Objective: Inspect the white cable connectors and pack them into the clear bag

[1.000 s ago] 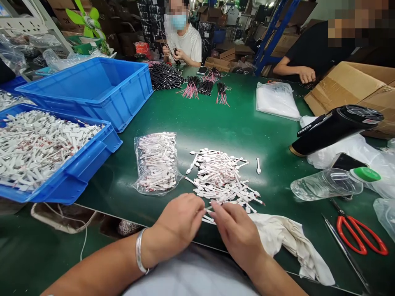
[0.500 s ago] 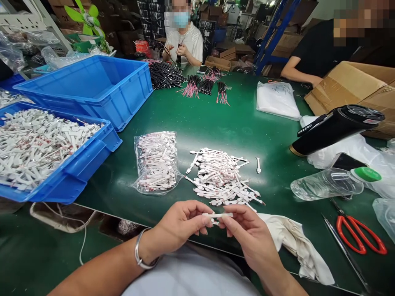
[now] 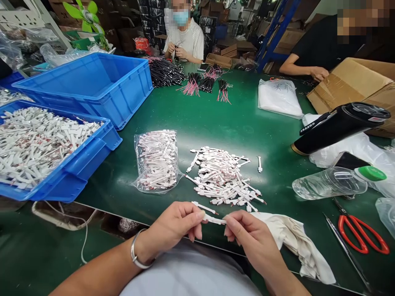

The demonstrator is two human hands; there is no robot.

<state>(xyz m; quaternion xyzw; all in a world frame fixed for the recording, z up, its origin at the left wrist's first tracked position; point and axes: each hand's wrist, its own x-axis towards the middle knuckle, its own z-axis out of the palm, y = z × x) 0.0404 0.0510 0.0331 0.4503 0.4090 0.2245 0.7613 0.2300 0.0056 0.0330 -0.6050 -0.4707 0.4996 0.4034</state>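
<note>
Bench: a green-topped workbench (image 3: 197, 119) fills the view, with one co-worker (image 3: 183, 39) at the far end and another (image 3: 321, 51) at the upper right.

Crates: three blue plastic crates; the large one (image 3: 108, 82) sits behind the front crate (image 3: 70, 181), which is heaped with white strips, and a third crate (image 3: 8, 80) shows at the left edge.

Right side: one cardboard box (image 3: 348, 86), one black flask (image 3: 336, 131), one water bottle (image 3: 330, 183), one pair of red-handled scissors (image 3: 362, 234), one off-white cloth (image 3: 293, 242).

Wires: one large black bundle (image 3: 165, 73) and three small bundles (image 3: 206, 84), some pink-tipped.

Pile: a loose heap of white strips (image 3: 222, 176) lies beside a clear bag of strips (image 3: 156, 162), with a single strip (image 3: 259, 164) apart.

Hands: the left hand (image 3: 174, 226), wearing a silver bangle (image 3: 137, 255), and the right hand (image 3: 254, 242) are both closed in a pinch, close together, not touching.

Held pieces: two thin white strips with fine wire ends; one (image 3: 214, 220) spans the gap between the hands, pinched by both, and the other (image 3: 203, 207) sticks out above the left hand.
</note>
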